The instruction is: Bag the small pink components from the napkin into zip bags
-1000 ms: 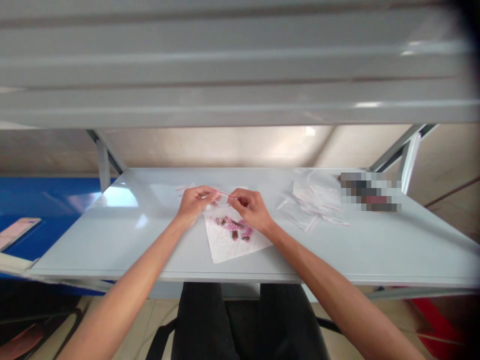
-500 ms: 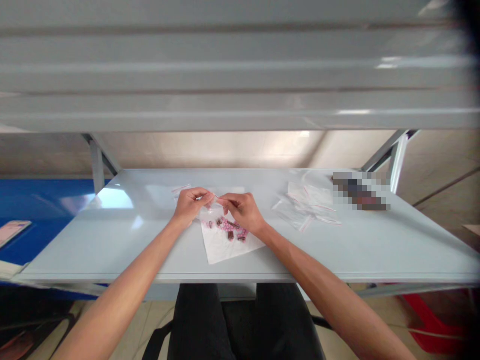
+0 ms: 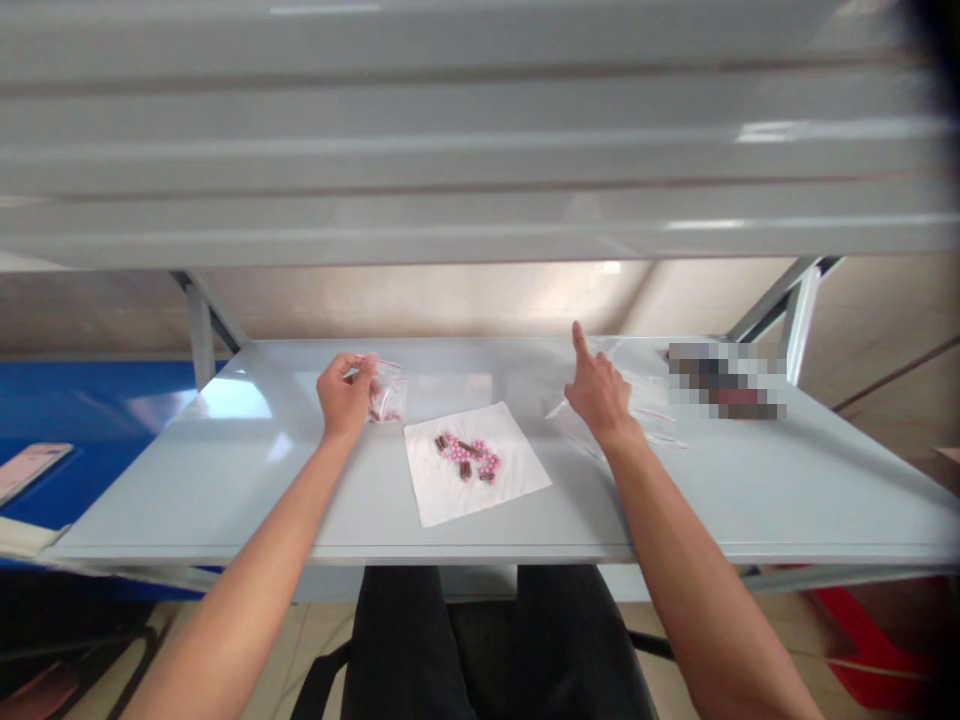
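Observation:
My left hand [image 3: 345,396] is shut on a small clear zip bag [image 3: 388,400] with a red-striped top, lifted at the table's back left. Some pink and brown pieces lie in the bottom of the bag. My right hand [image 3: 600,392] has its index finger raised and holds nothing, and it sits at a stack of clear zip bags [image 3: 622,410], partly hiding it. Between my hands, a white paper napkin [image 3: 450,490] carries pink beads and brown cylinders [image 3: 465,457].
The pale grey metal table [image 3: 720,490] has a grey shelf [image 3: 465,150] low overhead. A pixelated object [image 3: 727,380] stands at the back right. A blue surface [image 3: 97,390] lies left of the table, and a red crate [image 3: 877,640] sits on the floor at lower right.
My hands have moved apart from above the napkin. The left has gone left and down to the table's back with the small bag, and the right has gone right to the bag stack.

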Motion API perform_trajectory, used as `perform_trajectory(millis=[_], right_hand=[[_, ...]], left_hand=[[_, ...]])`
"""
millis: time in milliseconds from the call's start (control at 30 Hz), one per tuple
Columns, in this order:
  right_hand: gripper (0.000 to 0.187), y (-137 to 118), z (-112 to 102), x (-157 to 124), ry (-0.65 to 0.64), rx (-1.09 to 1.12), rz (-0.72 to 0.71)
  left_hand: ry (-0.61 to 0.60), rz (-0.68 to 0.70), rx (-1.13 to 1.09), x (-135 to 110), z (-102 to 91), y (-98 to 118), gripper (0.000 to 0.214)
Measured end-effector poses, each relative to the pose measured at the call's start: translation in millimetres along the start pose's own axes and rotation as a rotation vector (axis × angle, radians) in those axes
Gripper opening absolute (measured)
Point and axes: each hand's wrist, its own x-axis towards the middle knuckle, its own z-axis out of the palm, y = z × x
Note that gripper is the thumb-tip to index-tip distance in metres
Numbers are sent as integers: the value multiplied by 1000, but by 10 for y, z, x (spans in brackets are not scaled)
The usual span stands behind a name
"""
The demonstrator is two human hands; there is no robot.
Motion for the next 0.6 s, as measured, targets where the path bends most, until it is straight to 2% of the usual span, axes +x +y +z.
perform_trajectory(millis=[100, 233, 400, 533, 600], right_hand=[[82, -102, 6, -52, -94, -61, -24], [64, -195, 11, -68, -62, -4, -80], [59, -225, 72, -119, -44, 36, -106], [55, -236, 103, -113, 41, 111, -126], [49, -248, 79, -84, 135, 210, -147]], left_hand=[[72, 118, 214, 19, -50, -5, 27], [60, 167, 395, 66, -113, -49, 35], [50, 169, 582, 87, -132, -90, 25], [70, 165, 766, 93, -141, -130, 31], [76, 243, 823, 92, -149, -134, 30]])
